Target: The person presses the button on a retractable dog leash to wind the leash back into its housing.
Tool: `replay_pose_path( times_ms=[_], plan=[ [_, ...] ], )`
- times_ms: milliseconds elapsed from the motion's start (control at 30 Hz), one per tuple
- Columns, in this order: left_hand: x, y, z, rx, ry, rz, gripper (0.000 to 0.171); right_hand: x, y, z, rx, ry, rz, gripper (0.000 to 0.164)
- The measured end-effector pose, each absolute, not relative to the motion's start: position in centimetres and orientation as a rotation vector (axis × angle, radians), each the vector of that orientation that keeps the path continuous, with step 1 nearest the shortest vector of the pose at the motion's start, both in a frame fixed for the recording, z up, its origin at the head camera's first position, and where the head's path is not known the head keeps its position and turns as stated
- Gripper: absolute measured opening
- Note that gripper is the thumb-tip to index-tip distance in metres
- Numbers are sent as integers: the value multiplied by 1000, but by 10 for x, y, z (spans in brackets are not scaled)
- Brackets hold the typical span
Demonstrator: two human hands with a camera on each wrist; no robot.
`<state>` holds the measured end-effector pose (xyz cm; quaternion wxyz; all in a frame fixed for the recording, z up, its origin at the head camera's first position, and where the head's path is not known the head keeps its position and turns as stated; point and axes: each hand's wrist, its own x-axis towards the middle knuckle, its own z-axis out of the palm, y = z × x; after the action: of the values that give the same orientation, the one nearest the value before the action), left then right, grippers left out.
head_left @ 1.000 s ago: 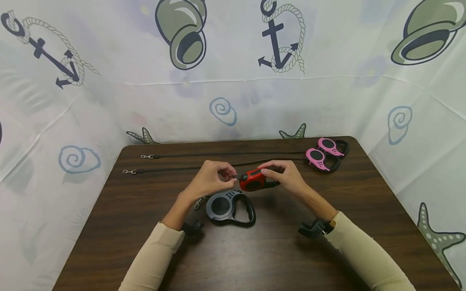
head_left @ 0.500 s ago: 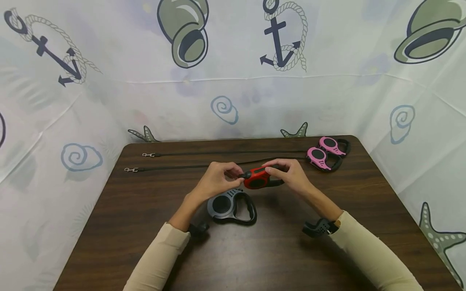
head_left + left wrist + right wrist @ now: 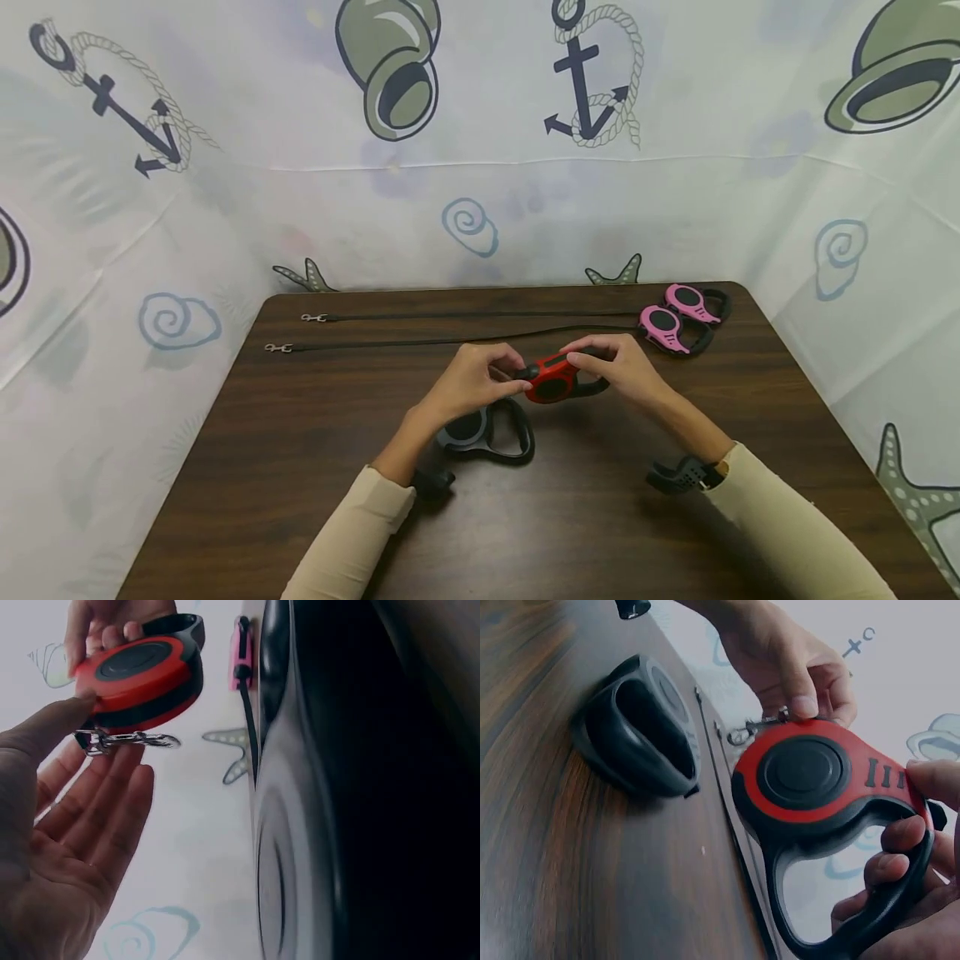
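Note:
Above the table I hold a red and black retractable dog leash (image 3: 553, 387) with both hands. My right hand (image 3: 624, 368) grips its handle end; in the right wrist view, fingers (image 3: 891, 864) curl round the black handle loop. At the nose of the case, my left hand (image 3: 478, 382) pinches between thumb and fingers, beside the metal snap hook (image 3: 742, 735). The hook hangs close to the case in the left wrist view. Beneath the left hand lies a grey and black retractable leash (image 3: 465, 428), partly hidden by that hand in the head view.
Two pink retractable leashes (image 3: 663, 327) lie at the back right of the brown table (image 3: 585, 525). Their black cords (image 3: 420, 342) stretch left across the back, ending in metal snap hooks (image 3: 279, 347). A patterned white curtain (image 3: 360, 208) stands behind the table.
The snap hook, earlier between the left fingers and the case, has come right up to the nose. Both hands and the red leash have shifted slightly right in the head view, which also moved.

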<state>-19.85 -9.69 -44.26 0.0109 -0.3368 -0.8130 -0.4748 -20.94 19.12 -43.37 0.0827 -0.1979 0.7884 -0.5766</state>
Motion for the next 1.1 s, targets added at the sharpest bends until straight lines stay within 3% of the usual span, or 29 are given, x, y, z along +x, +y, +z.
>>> replay_pose_path(
  times_ms=[700,1100],
  plan=[
    [-189,-47,-456,-1002,-2847,-1272,29,-213,233,-453,-583,2262,-1563,23],
    [-191,-41,-463,-965,-2907,-1178,32,-214,237,-469,-475,2137,-1564,33]
  ],
)
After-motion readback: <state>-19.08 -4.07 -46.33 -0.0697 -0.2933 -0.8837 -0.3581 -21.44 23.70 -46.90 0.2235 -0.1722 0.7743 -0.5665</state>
